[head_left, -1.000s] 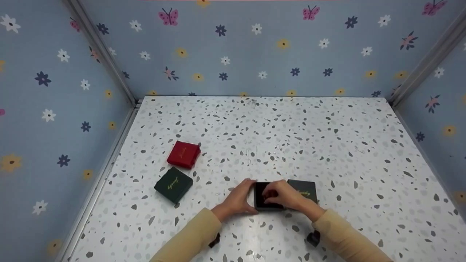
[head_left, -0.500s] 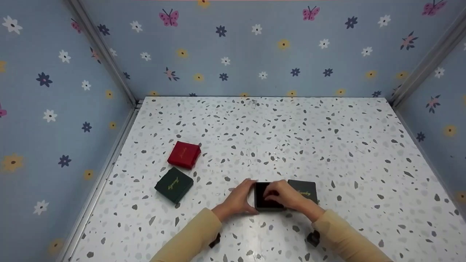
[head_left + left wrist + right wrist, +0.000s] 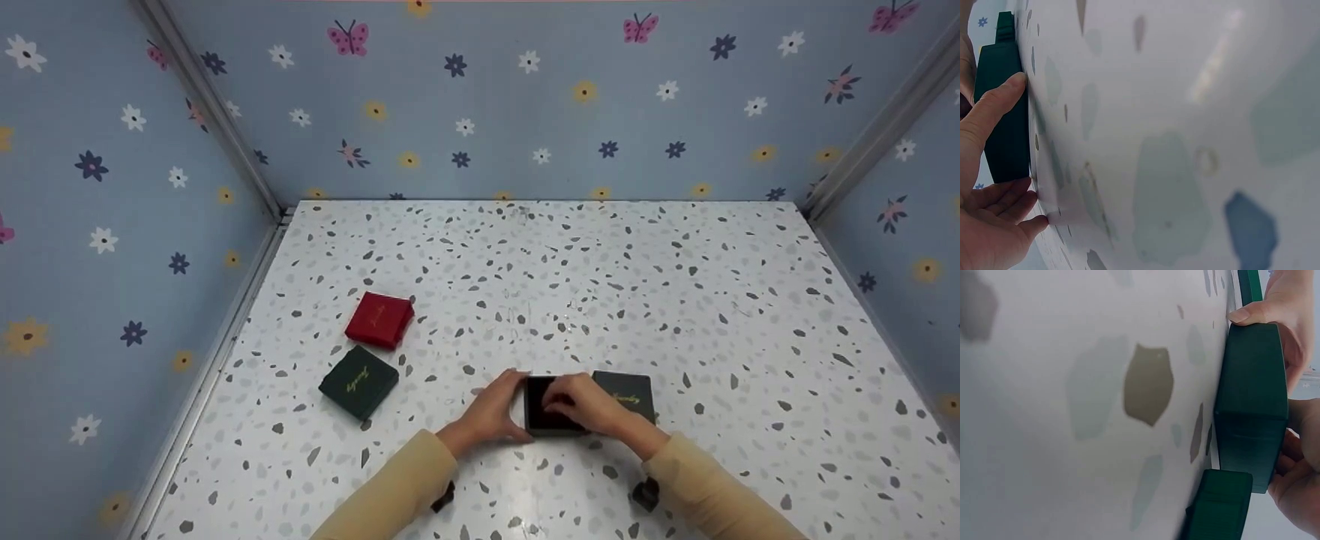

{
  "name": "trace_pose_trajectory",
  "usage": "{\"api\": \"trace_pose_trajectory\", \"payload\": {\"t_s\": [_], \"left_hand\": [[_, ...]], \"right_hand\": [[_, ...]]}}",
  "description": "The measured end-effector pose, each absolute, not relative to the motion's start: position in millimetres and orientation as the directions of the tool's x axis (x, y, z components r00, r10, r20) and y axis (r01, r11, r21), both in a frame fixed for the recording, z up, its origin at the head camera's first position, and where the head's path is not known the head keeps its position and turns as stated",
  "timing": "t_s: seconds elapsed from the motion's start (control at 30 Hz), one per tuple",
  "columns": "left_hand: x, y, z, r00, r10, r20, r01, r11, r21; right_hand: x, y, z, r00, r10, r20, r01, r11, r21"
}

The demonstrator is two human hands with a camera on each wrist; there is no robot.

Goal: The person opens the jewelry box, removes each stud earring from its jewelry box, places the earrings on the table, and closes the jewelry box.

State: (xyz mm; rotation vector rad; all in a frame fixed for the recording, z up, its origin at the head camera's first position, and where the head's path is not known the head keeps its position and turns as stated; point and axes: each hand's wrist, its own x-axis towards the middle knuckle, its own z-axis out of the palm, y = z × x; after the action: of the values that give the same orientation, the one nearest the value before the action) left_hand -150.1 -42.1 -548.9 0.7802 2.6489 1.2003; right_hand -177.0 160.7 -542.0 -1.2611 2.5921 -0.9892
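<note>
A dark green jewelry box (image 3: pixel 555 433) with a black inside stands uncovered on the table. My left hand (image 3: pixel 491 411) holds its left side, with the thumb near the front corner and the fingers near the back. In the left wrist view the thumb lies along the box's green wall (image 3: pixel 1008 129). My right hand (image 3: pixel 589 405) reaches down into the box with bent fingers, their tips hidden inside. A small dark red patch (image 3: pixel 964 107) shows near it at the left wrist view's edge; what it is I cannot tell. The green lid (image 3: pixel 634 390), lettered in gold, lies just right of the box, partly under the right wrist.
A shut red jewelry box (image 3: pixel 379 320) and a shut green jewelry box (image 3: pixel 360 382) lie at the left, close together. The speckled white table (image 3: pixel 540 292) is bounded by flowered blue walls (image 3: pixel 525 97) at the back and both sides.
One second ago a reddish-brown thing showed at my right fingers inside the box; now the head view shows it no longer. The right fingers have shifted slightly; the left hand keeps its place.
</note>
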Motion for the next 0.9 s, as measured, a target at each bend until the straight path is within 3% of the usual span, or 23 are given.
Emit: {"api": "trace_pose_trajectory", "payload": {"t_s": [0.33,0.9], "left_hand": [[-149.1,-41.6,-548.4,-0.869,0.493,0.045,0.368,0.582,0.725],[-149.0,-41.2,-548.2,-0.869,0.489,0.067,0.376,0.568,0.732]], "right_hand": [[-175.1,162.4,-539.0,-0.647,-0.737,0.198,-0.687,0.449,-0.571],[-176.5,169.0,-528.8,-0.658,-0.730,0.186,-0.668,0.452,-0.591]]}}
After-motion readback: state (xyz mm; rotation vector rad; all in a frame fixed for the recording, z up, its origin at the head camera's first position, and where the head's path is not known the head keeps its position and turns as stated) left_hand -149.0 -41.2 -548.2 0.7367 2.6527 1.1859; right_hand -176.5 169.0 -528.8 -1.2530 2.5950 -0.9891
